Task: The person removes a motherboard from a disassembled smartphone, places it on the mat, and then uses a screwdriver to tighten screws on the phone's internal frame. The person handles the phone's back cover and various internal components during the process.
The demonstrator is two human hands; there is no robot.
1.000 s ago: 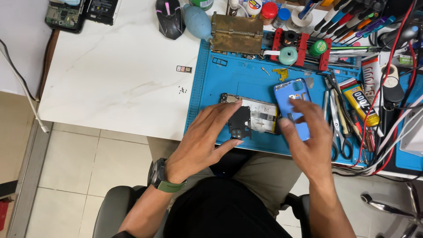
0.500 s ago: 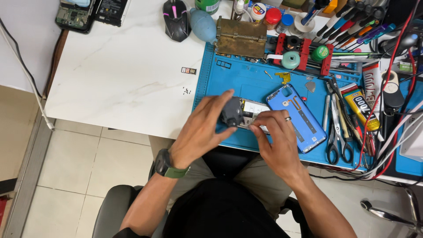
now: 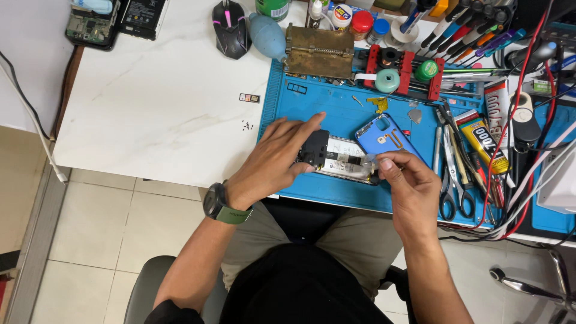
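Far left, on the white desk (image 3: 150,102): an opened circuit board device (image 3: 90,24) up at the corner, a black mouse (image 3: 231,27) and a blue-grey air blower (image 3: 268,37) further along. A tiny card tray (image 3: 249,98) and a scatter of small screws (image 3: 246,125) lying on bare desk, well apart from the hands. Moving in: left hand (image 3: 273,162), green-strapped watch (image 3: 223,206) at the wrist, fingers spread and pressing down on the opened phone (image 3: 339,159), thumb against its black upper section. Phone flat on the blue work mat (image 3: 336,102), near the front edge. Right hand (image 3: 411,186) next, thumb and forefinger pinched together at the phone's right end, on something too small to make out. Just beyond those fingertips, a blue back cover (image 3: 384,137), tilted, touching the phone's edge. Further right: scissors (image 3: 453,192), a yellow glue tube (image 3: 483,139), red and white cables (image 3: 528,180) trailing off the mat.
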